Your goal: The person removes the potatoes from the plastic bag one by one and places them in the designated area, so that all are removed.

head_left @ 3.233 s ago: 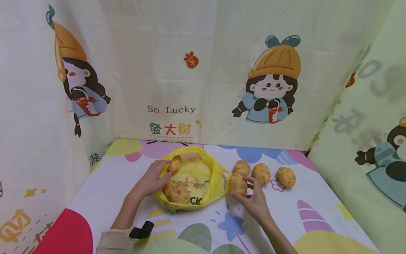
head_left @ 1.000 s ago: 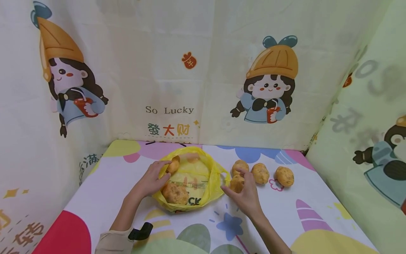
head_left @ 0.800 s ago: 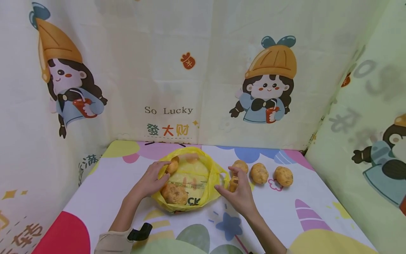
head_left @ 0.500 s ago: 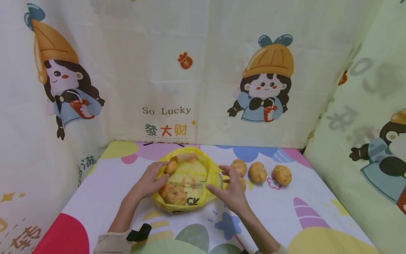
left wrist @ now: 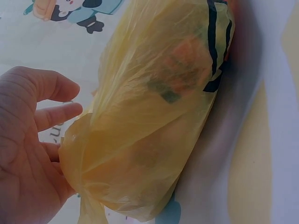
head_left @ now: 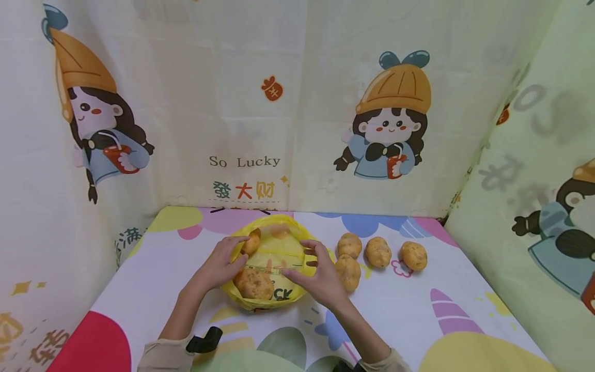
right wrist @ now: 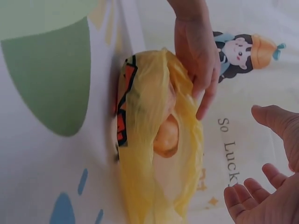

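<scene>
A yellow plastic bag [head_left: 304, 295] sits with its mouth spread wide. Inside it I see a large potato [head_left: 254, 284] near the front and a smaller potato [head_left: 251, 244] by the left rim. My left hand [head_left: 223, 262] is at that rim, its relaxed fingers touching the bag and reaching to the smaller potato. In the left wrist view, the lower fingers of the left hand [left wrist: 35, 140] go behind the plastic. My right hand [head_left: 323, 276] hovers at the bag's right side, fingers spread and holding nothing; the right wrist view shows the same right hand [right wrist: 271, 172] with thumb and fingers apart.
Right of the bag, one potato [head_left: 348, 274] lies in front of another potato [head_left: 349, 245]. Farther right are a third potato [head_left: 378, 252] and one more potato [head_left: 413, 256]. A printed cloth [head_left: 372, 320] covers the table, and a fabric curtain [head_left: 307, 129] hangs behind it.
My right hand has let go of the front potato, left it on the table beside the bag, and moved left to the bag's right rim. The left hand stays in place.
</scene>
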Demonstrator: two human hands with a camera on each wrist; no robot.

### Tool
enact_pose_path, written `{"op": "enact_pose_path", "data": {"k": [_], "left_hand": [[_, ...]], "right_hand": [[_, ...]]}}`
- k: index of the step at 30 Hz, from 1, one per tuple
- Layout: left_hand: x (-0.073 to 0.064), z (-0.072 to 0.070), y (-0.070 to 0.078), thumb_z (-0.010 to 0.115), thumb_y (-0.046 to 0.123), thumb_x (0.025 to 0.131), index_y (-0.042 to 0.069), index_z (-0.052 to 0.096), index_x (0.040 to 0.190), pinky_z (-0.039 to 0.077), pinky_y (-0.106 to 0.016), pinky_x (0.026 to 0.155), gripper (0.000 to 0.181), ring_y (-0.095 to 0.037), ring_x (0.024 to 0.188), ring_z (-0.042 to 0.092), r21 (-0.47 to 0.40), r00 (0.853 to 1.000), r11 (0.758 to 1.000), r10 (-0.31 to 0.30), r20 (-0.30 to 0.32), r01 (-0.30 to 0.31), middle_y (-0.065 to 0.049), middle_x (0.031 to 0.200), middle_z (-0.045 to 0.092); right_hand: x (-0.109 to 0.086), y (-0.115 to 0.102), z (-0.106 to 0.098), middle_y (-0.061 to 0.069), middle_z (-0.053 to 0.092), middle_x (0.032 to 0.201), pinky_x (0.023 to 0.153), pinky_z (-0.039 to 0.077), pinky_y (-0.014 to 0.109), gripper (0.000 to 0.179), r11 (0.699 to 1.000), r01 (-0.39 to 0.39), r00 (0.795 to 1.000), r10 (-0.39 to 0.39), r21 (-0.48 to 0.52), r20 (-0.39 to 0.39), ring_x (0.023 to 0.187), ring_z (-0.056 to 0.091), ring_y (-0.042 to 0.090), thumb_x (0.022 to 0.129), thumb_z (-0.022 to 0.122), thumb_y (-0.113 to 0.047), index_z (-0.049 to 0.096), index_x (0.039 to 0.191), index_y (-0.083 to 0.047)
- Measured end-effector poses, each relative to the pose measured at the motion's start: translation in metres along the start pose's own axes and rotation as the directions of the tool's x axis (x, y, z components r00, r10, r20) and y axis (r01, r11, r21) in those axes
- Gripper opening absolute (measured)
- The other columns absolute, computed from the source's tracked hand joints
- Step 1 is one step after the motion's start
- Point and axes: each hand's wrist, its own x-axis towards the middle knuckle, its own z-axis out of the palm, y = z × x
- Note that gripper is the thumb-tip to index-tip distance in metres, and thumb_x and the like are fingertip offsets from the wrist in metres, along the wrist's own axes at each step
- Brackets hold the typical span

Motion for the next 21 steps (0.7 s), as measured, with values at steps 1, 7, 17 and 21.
{"op": "enact_pose_path", "data": {"k": [1,7,17,21], "left_hand": [[0.0,0.0,0.0,0.058,0.015,0.1,-0.002,0.05,0.145,0.031,-0.068,0.113,0.048,-0.048,0.139,0.038,0.002,1.0,1.0,0.003,-0.001,-0.003,-0.03,0.146,0.046],[-0.001,-0.001,0.0,0.058,0.016,0.101,-0.001,0.05,0.145,0.031,-0.068,0.113,0.048,-0.048,0.139,0.039,0.009,1.0,1.0,0.017,-0.001,-0.017,-0.029,0.146,0.047],[0.0,-0.001,-0.001,0.058,0.015,0.1,-0.001,0.05,0.145,0.032,-0.068,0.112,0.048,-0.048,0.138,0.039,0.012,1.0,1.0,0.022,0.001,-0.022,-0.03,0.145,0.047],[-0.001,-0.002,0.0,0.059,0.016,0.101,-0.001,0.051,0.145,0.032,-0.068,0.112,0.048,-0.048,0.138,0.039,0.006,1.0,1.0,0.016,0.004,-0.016,-0.029,0.145,0.047]], "right_hand": [[0.001,0.0,0.002,0.005,0.054,0.142,0.103,0.045,0.055,0.07,1.0,0.001,1.0,-0.001,0.003,0.008,0.128,0.051,0.027,0.082,0.087,-0.028,0.051,0.139,-0.007],[0.006,-0.003,0.011,0.008,0.054,0.141,0.103,0.046,0.057,0.065,1.0,0.004,0.999,-0.004,0.009,0.045,0.128,0.05,0.032,0.083,0.086,-0.029,0.054,0.137,-0.009],[0.012,0.004,0.025,0.009,0.054,0.14,0.103,0.046,0.055,0.061,0.999,-0.009,0.99,0.005,0.03,0.139,0.129,0.049,0.034,0.084,0.085,-0.029,0.055,0.135,-0.013],[0.016,0.006,0.027,0.012,0.056,0.138,0.102,0.048,0.054,0.058,1.0,-0.018,0.979,0.013,0.02,0.203,0.127,0.051,0.034,0.085,0.084,-0.029,0.057,0.132,-0.012]]}}
